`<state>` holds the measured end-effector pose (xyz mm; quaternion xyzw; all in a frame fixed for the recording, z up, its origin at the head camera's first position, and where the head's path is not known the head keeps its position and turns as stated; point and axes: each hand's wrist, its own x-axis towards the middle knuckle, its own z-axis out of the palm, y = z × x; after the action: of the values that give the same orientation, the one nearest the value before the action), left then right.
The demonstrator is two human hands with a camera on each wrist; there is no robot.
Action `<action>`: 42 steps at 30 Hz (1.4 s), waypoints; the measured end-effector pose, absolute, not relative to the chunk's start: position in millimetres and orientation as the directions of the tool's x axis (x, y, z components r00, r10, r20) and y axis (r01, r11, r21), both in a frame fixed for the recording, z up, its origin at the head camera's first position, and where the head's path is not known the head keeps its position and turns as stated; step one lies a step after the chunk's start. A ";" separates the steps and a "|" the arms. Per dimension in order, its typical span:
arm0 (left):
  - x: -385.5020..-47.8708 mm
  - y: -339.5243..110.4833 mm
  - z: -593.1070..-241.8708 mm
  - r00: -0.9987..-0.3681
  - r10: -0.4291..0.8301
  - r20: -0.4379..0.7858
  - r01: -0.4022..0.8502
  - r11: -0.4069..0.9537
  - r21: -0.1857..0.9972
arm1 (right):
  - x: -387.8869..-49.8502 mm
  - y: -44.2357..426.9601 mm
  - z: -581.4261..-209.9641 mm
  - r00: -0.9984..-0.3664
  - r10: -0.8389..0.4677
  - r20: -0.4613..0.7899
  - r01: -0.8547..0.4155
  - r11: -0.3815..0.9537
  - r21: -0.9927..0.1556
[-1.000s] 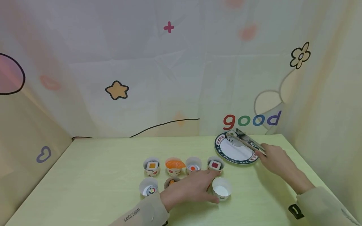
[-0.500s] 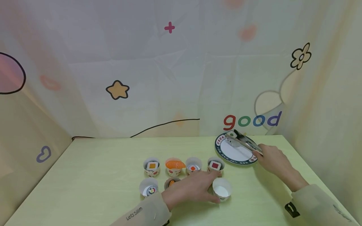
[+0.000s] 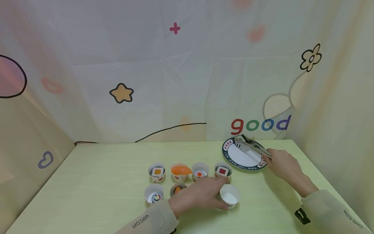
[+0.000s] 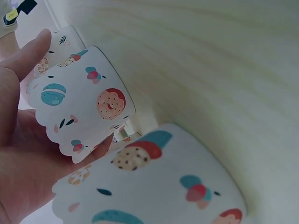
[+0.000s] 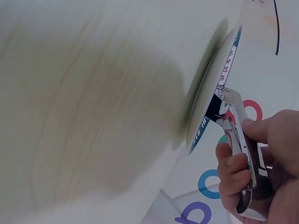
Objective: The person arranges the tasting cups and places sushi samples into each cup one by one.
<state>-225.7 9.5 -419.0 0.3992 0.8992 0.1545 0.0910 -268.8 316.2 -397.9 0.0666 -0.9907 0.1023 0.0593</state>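
My right hand (image 3: 282, 165) grips metal tongs (image 5: 246, 154) by their arms over the round plate (image 3: 244, 158) with a dark blue lettered rim. Between the tong tips, at the plate, is a small black and white piece (image 5: 215, 108) that looks like a toy sushi roll. My left hand (image 3: 201, 194) lies over the near row of cups. Its thumb and fingers curl round a white paper cup (image 4: 74, 102) with a scalloped edge, mostly hidden in the head view. Close by the thumb stands another paper cup (image 3: 229, 195) with nothing visible inside.
Along the back row stand cups with a yellow-centred sushi piece (image 3: 157, 172), an orange salmon piece (image 3: 181, 170), a red-dotted piece (image 3: 199, 174) and a dark-red-centred piece (image 3: 222, 171). A round roll (image 3: 157, 197) sits in the near-left cup. A printed curtain (image 3: 146, 65) backs the table.
The arms of the tongs have drawn closer together, and the right hand has shifted slightly left. My left hand has hardly moved, and the cups stay in place.
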 end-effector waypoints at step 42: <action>-226.3 12.7 -417.8 -0.676 0.735 -0.045 0.669 0.638 0.381 | -213.3 329.9 -380.8 -0.946 -0.240 0.220 -0.281 0.943 -0.180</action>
<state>-226.3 12.7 -417.8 0.3903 0.8997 0.1692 0.0982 -213.3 329.9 -380.8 0.1327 -0.9807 0.1051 0.0977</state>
